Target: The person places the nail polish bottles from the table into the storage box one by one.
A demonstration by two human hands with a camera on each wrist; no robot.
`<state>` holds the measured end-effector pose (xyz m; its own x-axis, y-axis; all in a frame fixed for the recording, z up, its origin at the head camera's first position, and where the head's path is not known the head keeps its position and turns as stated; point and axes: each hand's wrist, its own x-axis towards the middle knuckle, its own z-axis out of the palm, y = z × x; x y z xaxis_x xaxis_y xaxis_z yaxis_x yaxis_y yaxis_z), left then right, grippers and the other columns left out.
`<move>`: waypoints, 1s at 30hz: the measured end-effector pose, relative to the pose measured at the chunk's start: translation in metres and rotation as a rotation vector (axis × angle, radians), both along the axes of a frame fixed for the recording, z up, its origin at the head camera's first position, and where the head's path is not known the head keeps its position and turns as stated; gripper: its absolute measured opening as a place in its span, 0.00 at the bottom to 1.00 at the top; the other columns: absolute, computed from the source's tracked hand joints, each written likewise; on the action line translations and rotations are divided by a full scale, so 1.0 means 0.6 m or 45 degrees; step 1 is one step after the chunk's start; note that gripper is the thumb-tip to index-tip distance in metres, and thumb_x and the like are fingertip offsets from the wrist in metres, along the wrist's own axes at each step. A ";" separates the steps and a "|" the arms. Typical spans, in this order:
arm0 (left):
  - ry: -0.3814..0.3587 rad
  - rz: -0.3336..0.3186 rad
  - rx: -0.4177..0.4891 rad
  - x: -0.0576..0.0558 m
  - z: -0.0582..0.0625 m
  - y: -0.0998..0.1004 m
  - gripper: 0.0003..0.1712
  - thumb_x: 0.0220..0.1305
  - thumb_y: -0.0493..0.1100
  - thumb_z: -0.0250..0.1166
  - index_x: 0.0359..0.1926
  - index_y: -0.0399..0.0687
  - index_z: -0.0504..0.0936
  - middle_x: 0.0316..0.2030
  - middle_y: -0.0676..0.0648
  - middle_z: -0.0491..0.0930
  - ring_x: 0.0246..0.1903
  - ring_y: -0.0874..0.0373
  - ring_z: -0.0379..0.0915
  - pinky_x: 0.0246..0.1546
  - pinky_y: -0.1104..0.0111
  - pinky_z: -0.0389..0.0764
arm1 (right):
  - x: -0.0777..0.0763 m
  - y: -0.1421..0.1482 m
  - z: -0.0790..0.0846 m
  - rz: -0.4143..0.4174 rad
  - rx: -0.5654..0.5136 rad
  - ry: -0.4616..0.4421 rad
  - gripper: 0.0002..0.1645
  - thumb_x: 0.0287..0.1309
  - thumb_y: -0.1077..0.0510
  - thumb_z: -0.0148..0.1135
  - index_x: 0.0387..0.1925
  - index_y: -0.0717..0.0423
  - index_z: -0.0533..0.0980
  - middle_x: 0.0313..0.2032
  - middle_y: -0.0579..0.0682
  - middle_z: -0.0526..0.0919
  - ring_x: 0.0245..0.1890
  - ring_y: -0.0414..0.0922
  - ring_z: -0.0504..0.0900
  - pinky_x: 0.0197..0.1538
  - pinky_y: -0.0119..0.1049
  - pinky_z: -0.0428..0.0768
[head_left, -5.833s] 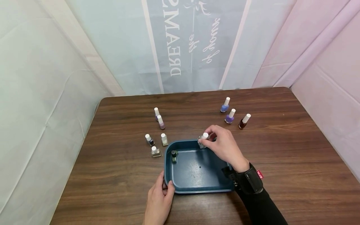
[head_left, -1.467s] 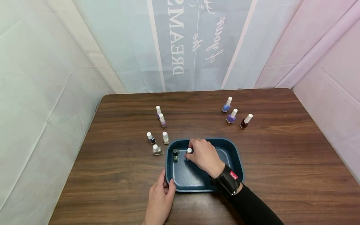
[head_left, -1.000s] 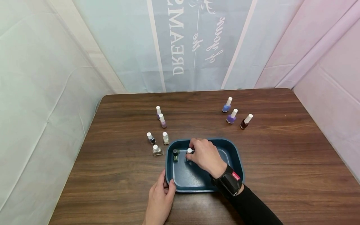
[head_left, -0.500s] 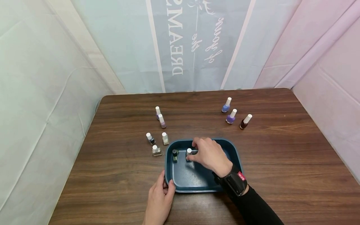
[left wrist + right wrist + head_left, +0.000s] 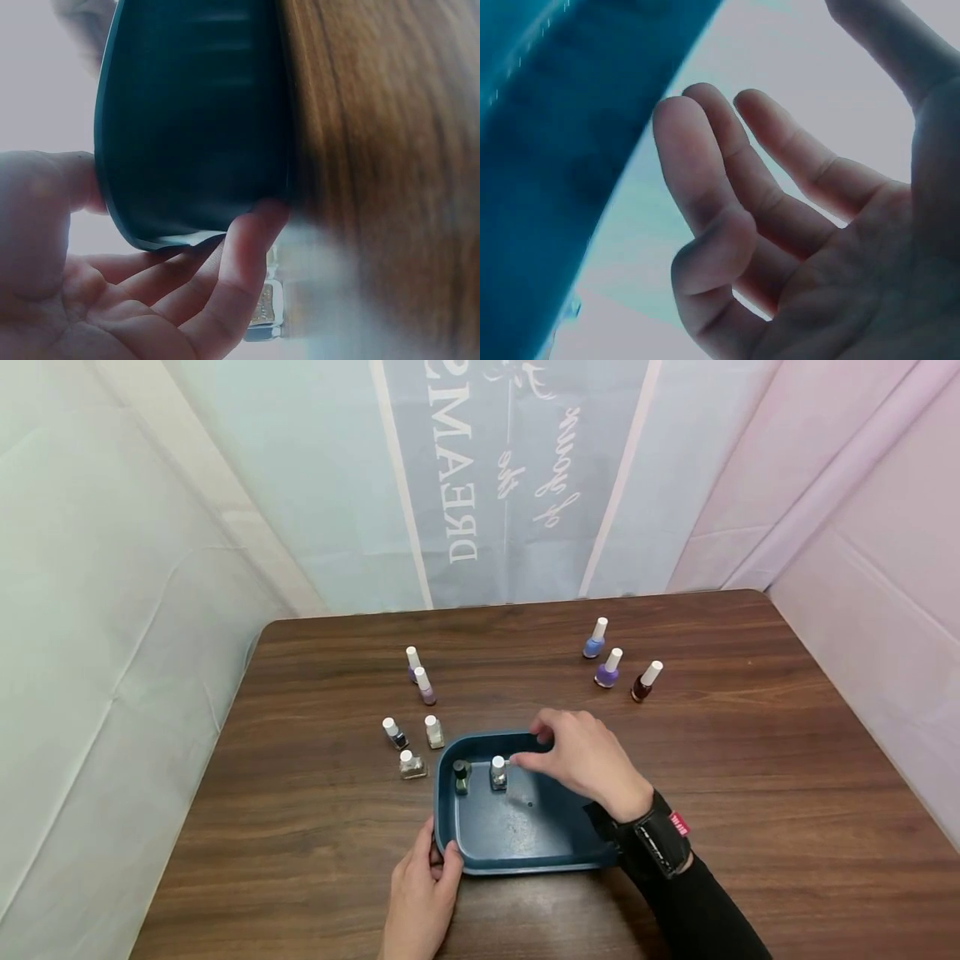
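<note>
My left hand [image 5: 422, 893] grips the near-left corner of a dark blue-green tray [image 5: 532, 865], thumb at the rim and fingers against the outer wall, as the left wrist view shows. Over the tray's far side hovers my right hand [image 5: 588, 762], fingers loosely bent and holding nothing. Just left of its thumb, a clear nail polish bottle [image 5: 498, 774] with a white cap stands upright in the tray. Beside that is a dark green nail polish bottle [image 5: 461, 779] with a black cap, near the left wall.
Left of the tray on the wooden table [image 5: 300, 827] are a dark bottle [image 5: 395, 734], a pale one [image 5: 434, 732] and a glittery one [image 5: 412, 765]. Two purplish bottles [image 5: 425, 687] stand behind. Blue [image 5: 594, 645], purple [image 5: 607, 672] and dark red [image 5: 644, 684] bottles stand back right.
The clear nail polish bottle has gone from the tray's far rim to beside the green one. My right hand has let go of it and drawn back right. The left hand keeps its hold.
</note>
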<state>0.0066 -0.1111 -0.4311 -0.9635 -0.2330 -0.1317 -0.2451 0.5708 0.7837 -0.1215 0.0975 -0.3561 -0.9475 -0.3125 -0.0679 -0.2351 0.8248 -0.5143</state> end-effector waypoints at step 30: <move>-0.036 0.008 0.023 -0.001 0.000 -0.001 0.23 0.65 0.41 0.59 0.60 0.43 0.74 0.34 0.49 0.85 0.25 0.72 0.76 0.27 0.78 0.77 | -0.048 0.178 -0.033 -0.592 -0.526 0.298 0.20 0.62 0.49 0.62 0.48 0.59 0.79 0.37 0.43 0.82 0.34 0.31 0.75 0.33 0.24 0.71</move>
<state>0.0060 -0.1117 -0.4308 -0.9579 -0.2367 -0.1626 -0.2707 0.5552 0.7864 -0.1504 0.2043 -0.3760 -0.9650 0.1764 0.1941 -0.0465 0.6133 -0.7885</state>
